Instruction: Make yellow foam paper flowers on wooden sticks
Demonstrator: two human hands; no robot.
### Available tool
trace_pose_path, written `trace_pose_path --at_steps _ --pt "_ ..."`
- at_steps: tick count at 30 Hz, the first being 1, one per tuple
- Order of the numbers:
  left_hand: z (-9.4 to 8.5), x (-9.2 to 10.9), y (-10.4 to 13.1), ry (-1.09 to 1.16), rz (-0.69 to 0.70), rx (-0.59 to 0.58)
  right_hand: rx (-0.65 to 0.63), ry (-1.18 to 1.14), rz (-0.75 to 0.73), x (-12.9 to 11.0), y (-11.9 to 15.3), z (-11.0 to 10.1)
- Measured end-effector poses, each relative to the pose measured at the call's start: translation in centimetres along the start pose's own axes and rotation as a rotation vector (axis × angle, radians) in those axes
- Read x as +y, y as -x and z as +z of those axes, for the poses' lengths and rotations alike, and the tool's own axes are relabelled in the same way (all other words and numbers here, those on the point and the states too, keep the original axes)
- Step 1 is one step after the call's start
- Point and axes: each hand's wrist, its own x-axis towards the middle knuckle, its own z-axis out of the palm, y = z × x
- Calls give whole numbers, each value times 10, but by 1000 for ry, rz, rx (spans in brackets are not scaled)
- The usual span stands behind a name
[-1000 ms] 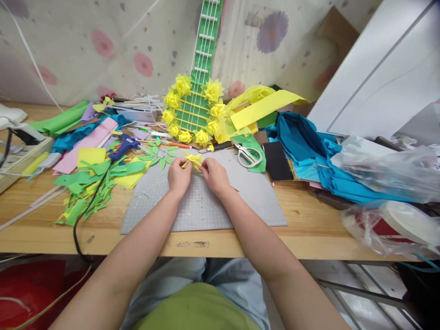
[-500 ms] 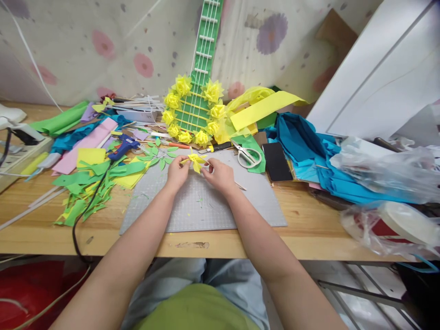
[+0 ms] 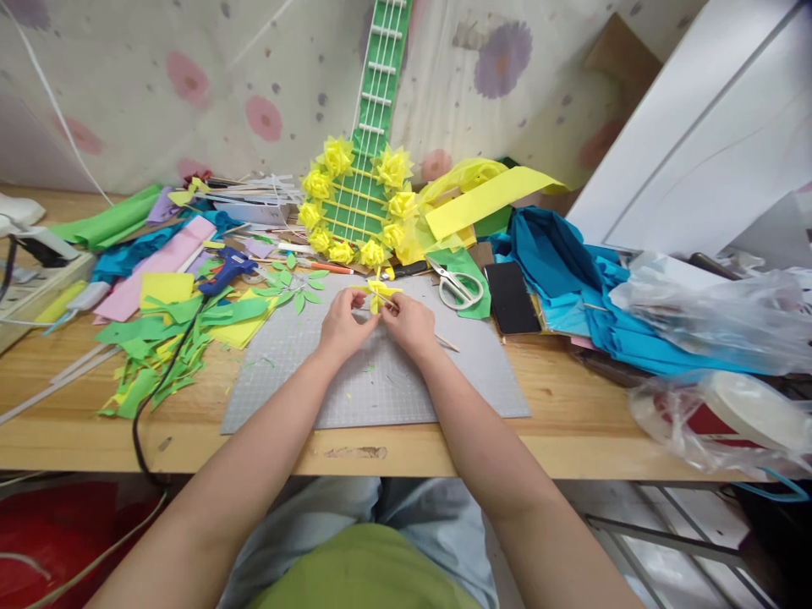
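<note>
Above the grey cutting mat, my two hands meet at a small yellow paper flower with pointed petals. My left hand pinches the flower from the left side. In my right hand is a thin wooden stick, its tip against the petals and its other end poking out below the hand. Behind the hands leans a green paper guitar, ringed with yellow paper roses and strung with white lines. Green paper leaves lie on the mat just left of my left hand.
Scissors and a black phone lie to the right, near crumpled blue paper. A blue glue gun rests among green and yellow scraps at left. A plastic-wrapped roll sits at the right edge.
My left hand has moved right, closer to my right hand. The yellow flower has shifted right and turned, and the stick now crosses its petals.
</note>
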Motion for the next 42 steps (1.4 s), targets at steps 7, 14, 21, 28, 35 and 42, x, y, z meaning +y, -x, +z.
trace_pose_path --at_steps 7,14,21,28,35,42 --pt "4 6 1 -56 -115 -33 -25 -13 -23 1 0 2" --pt "-2 7 -2 -154 -192 -1 -38 5 -64 -1 1 3" --pt "-4 8 -1 -182 -212 7 -79 97 -47 1 0 2" --pt "-1 7 0 -97 -200 8 -67 148 24 -2 0 -1" --pt "5 2 -2 149 -218 15 -44 142 -144 -11 6 -1" --pt "4 1 -2 364 -194 -13 -48 96 -191 -9 7 -1"
